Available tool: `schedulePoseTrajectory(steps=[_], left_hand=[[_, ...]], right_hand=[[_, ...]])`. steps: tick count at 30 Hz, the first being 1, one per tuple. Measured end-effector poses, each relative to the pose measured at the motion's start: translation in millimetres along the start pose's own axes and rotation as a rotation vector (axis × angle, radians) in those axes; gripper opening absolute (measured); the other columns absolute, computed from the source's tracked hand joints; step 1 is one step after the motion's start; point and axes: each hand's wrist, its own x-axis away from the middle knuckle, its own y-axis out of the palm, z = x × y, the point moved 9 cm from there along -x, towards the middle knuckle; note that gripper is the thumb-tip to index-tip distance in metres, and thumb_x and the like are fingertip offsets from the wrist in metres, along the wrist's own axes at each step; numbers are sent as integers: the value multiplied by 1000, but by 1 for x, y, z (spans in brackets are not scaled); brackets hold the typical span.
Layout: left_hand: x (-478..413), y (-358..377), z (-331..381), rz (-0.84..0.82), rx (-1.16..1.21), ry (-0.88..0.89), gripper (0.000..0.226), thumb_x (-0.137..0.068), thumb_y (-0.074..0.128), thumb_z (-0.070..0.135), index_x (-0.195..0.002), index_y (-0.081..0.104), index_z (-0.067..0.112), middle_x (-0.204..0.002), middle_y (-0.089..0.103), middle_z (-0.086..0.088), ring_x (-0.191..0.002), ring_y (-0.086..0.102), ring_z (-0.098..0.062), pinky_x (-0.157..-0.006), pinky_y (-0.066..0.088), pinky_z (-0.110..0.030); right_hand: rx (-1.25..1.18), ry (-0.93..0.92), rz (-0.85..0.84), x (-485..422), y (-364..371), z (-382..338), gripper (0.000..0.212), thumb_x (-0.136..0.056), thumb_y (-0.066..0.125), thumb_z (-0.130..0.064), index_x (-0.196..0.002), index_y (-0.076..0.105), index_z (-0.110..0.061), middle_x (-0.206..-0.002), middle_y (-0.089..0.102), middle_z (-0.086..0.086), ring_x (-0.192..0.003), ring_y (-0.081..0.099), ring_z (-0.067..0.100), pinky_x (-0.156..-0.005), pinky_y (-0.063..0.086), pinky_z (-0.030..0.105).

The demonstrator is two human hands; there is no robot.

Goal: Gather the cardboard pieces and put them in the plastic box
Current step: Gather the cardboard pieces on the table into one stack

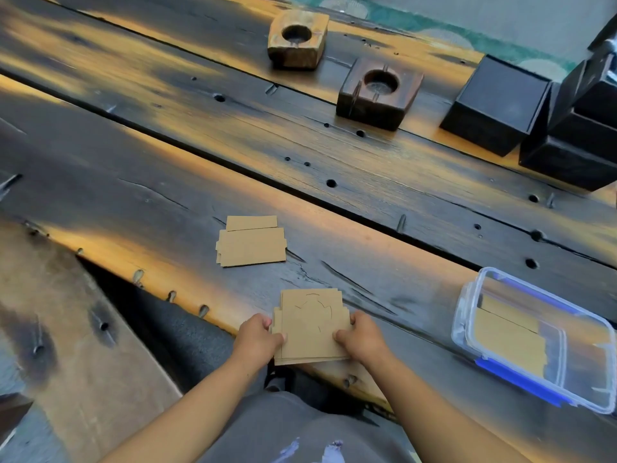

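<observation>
A small stack of tan cardboard pieces [312, 325] lies at the near edge of the dark wooden table. My left hand [256, 339] grips its left side and my right hand [362, 335] grips its right side, thumbs on top. A second stack of cardboard pieces [252, 243] rests on the table farther away, untouched. The clear plastic box [467, 312] with blue clips stands open to the right, with cardboard pieces [507, 339] lying flat inside it.
Two wooden blocks with round holes [298, 38] [379, 91] sit at the back. Black boxes [497, 105] are stacked at the back right. A wooden bench [66, 329] runs along the left, with a gap to the table.
</observation>
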Motion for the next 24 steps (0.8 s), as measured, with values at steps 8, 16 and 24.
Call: schedulePoseTrajectory(steps=[8,16,24], left_hand=[[26,-22,21,145,-146,92,23,-81,69,20,-99,63,9,-87,65,-6,-83,61,-23,-71,47,-33],[-12,-63,35,148,-116,131,19,-80,72,22,-90,59,12,-68,49,6,-67,51,-13,-59,40,-28],[-75,-123,52,142,-154,145,19,-79,72,28,-84,56,19,-80,63,1,-78,60,-19,-55,37,-25]], right_hand=[[159,-244,53,7,-12,-37,15,-80,60,-25,-86,49,-17,-91,55,1,-81,51,20,-53,30,28],[200,-276,102,-8,-12,-95,15,-82,57,-21,-78,43,-19,-91,56,8,-91,55,28,-67,33,30],[217,-256,74,-41,2,-165,18,-83,61,-27,-85,48,-14,-86,55,3,-78,49,23,-65,33,30]])
